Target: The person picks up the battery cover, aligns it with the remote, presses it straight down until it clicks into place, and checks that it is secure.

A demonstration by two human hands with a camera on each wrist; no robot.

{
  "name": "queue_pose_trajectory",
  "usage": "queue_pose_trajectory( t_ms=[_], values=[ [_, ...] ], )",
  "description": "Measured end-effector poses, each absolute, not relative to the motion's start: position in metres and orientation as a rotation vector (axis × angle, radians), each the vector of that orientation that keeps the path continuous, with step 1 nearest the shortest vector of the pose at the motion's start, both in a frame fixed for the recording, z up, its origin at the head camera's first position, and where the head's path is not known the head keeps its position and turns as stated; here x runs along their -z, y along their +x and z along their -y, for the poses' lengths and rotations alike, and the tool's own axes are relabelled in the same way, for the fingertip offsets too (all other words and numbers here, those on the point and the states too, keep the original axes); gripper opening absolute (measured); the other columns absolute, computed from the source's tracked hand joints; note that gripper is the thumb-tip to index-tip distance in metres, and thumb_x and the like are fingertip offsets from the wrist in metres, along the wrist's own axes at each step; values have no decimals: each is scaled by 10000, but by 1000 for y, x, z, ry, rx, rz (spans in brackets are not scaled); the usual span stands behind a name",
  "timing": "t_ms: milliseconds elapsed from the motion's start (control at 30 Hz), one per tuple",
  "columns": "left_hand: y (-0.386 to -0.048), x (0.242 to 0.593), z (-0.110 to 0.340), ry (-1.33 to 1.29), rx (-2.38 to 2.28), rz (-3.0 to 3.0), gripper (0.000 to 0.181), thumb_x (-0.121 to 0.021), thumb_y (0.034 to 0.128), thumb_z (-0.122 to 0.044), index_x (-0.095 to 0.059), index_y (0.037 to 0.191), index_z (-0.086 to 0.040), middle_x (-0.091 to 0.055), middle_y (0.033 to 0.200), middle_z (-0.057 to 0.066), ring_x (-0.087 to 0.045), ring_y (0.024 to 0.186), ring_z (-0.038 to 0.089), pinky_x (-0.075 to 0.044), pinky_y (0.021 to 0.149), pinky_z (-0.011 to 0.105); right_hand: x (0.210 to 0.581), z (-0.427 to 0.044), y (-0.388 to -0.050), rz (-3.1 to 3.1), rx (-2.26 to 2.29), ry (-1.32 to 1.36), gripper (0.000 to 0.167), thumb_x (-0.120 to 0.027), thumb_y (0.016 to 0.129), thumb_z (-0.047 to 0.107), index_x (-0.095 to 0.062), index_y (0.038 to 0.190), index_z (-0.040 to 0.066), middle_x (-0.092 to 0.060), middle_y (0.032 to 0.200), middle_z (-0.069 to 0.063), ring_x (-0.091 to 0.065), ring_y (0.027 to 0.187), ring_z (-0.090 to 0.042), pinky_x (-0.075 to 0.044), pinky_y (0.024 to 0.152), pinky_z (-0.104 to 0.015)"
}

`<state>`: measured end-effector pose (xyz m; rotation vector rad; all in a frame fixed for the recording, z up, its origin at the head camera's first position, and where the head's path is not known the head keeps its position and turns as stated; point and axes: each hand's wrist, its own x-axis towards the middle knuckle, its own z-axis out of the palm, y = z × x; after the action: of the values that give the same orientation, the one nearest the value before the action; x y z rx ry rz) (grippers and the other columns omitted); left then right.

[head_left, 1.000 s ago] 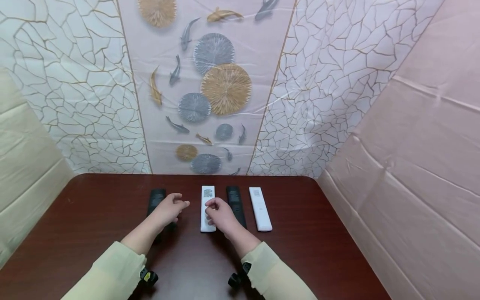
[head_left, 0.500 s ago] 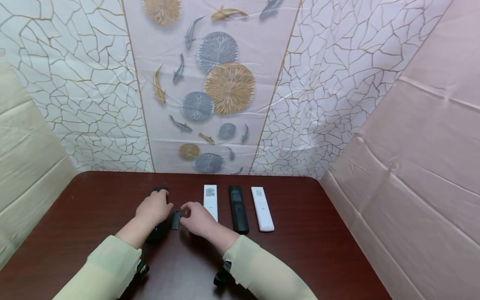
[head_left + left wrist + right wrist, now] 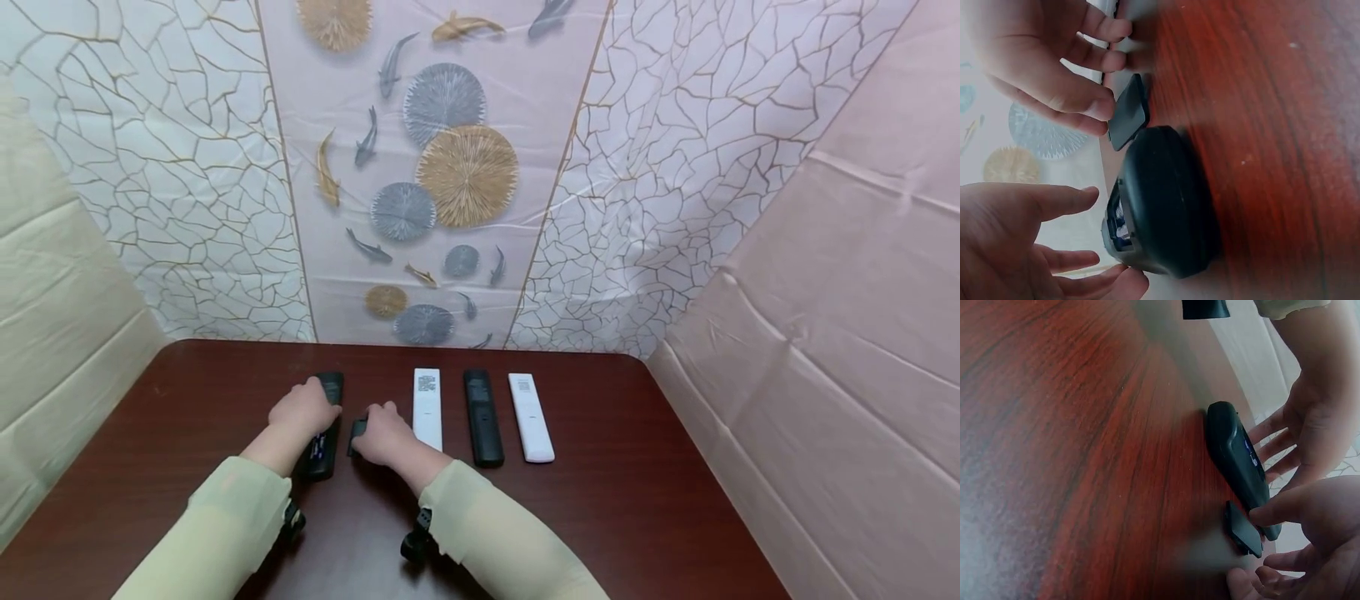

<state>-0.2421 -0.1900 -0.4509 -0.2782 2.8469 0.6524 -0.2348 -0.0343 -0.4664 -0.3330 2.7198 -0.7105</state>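
Note:
A black remote control (image 3: 324,454) lies on the table with its battery compartment uncovered; batteries show inside in both wrist views. My left hand (image 3: 303,410) is over its left side. In the left wrist view, fingertips (image 3: 1132,284) touch the remote's side while the thumb stands off it. Just right of the remote is its small black battery cover (image 3: 1244,530), low at the tabletop. Around the cover my right hand (image 3: 386,435) has its thumb and fingers spread apart, with no clear pinch on it. In the head view the right hand partly hides the cover.
Right of the hands lie a white remote (image 3: 427,408), a black remote (image 3: 483,421) and another white remote (image 3: 531,418), in a row on the brown table (image 3: 615,508). A patterned cloth wall (image 3: 465,175) rises behind the table.
My right hand has gone left from the white remote to beside the leftmost black remote, where the battery cover now sits off the remote. My left hand has shifted left over that remote.

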Motion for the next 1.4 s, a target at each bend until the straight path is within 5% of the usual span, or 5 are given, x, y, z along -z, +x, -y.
queue_pose_trajectory(
  t_ms=[433, 867, 1167, 1400],
  values=[
    [-248, 457, 195, -322, -721, -2785, 733, -684, 929, -307, -376, 1374, 188, -536, 1211, 366, -609, 973, 423, -531, 735, 551, 474, 30, -245, -2604, 866, -291, 436, -702, 918, 269, -611, 1321, 128, -490, 1349, -96, -542, 890, -163, -501, 764, -320],
    [-249, 457, 195, -359, -838, -2735, 847, -669, 939, -319, -193, 1424, 187, -498, 1222, 389, -587, 1030, 438, -514, 807, 538, 477, 31, -253, -2610, 870, -243, 300, -750, 886, 239, -676, 1157, 135, -507, 1361, -94, -546, 957, -167, -502, 793, -320],
    [-250, 458, 203, -339, -951, -2694, 442, -501, 1023, -210, -485, 1241, 174, -597, 984, 256, -628, 737, 301, -524, 578, 372, 474, 34, -252, -2616, 848, -193, 228, -755, 872, 202, -662, 1064, 121, -534, 1228, -70, -530, 873, -163, -500, 754, -308],
    [-252, 463, 206, -368, -1158, -2620, 481, -478, 1019, -160, -407, 1340, 192, -542, 1130, 335, -619, 931, 373, -574, 631, 407, 475, 34, -251, -2583, 950, -135, 195, -753, 863, 159, -568, 924, 147, -557, 908, 5, -533, 742, -155, -473, 657, -319]
  ],
)
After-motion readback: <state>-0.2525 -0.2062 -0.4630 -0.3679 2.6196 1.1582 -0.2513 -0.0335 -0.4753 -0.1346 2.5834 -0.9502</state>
